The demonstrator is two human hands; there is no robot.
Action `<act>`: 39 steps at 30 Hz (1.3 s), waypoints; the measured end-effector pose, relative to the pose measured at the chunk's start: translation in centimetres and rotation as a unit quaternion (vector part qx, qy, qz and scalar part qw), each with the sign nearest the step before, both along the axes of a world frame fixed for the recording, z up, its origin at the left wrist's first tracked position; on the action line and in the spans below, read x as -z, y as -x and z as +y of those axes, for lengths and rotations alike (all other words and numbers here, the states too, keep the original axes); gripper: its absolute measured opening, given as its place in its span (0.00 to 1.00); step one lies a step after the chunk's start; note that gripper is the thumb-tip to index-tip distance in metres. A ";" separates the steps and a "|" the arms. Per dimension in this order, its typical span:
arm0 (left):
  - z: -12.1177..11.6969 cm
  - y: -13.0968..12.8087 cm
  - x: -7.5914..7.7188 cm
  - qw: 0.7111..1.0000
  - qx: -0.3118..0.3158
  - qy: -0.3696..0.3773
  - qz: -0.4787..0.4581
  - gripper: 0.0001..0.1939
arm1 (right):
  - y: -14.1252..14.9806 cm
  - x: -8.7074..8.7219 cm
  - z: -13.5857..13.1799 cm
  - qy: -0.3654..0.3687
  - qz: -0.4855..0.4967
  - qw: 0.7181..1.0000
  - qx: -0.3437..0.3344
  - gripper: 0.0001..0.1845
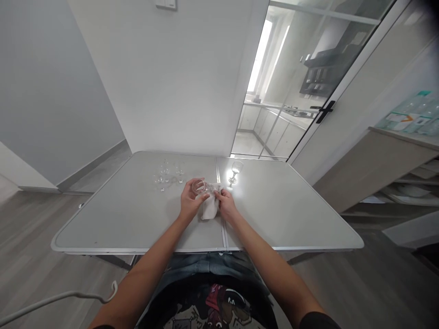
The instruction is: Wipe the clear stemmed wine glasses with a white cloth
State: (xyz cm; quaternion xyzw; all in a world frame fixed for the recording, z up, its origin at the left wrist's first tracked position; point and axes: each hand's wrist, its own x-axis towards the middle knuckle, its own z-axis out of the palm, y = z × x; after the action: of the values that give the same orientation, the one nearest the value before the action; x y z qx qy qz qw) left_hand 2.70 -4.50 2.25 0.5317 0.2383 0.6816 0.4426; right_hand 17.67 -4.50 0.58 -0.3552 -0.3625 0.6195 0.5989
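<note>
Over the middle of the folding table, my left hand is closed around the bowl of a clear wine glass, which lies on its side with the rim toward the left. A white cloth hangs below the glass. My right hand pinches the cloth at the stem end of the glass; the base itself is mostly hidden by fingers and cloth. Beyond my right hand another wine glass stands upright. Several clear glasses stand in a group on the left half of the table, their outlines faint.
The pale table has a seam down its middle and a metal edge. A wall rises behind it. At right are a glazed door and a shelf unit with bottles on top. A pale cable hangs at lower left.
</note>
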 end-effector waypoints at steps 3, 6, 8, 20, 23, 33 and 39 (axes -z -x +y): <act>-0.5 -0.3 0.0 0.999 -0.010 0.004 0.038 0.34 | 0.3 0.3 -0.1 0.005 -0.010 1.000 0.001 0.19; -0.8 -0.3 0.1 0.993 -0.027 0.019 0.112 0.21 | 0.5 0.2 -0.5 0.001 -0.043 0.999 0.005 0.19; -0.9 -0.2 0.3 0.988 -0.045 0.030 0.146 0.14 | 0.4 0.1 -0.7 0.011 -0.062 0.998 0.005 0.19; -0.7 -0.3 -0.1 0.980 -0.100 0.070 0.159 0.11 | 0.0 -0.1 -0.3 0.011 0.047 0.998 -0.041 0.08; -0.5 -0.2 -0.1 0.972 -0.171 0.076 0.139 0.11 | 0.0 -0.7 -0.7 0.005 0.050 0.995 -0.081 0.10; -0.9 -0.2 -0.3 0.967 -0.171 0.038 0.183 0.08 | 1.0 -0.2 -0.8 0.020 0.023 0.994 -0.107 0.15; -0.6 -0.2 -0.3 0.973 -0.169 0.062 0.141 0.11 | 1.2 -0.1 -0.9 -0.035 0.012 0.998 -0.057 0.15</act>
State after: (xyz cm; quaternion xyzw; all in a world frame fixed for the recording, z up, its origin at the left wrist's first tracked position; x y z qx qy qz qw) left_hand 2.87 -5.12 2.54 0.5459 0.4268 0.6485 0.3152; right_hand 16.52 -5.38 0.70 -0.3059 -0.3963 0.6436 0.5790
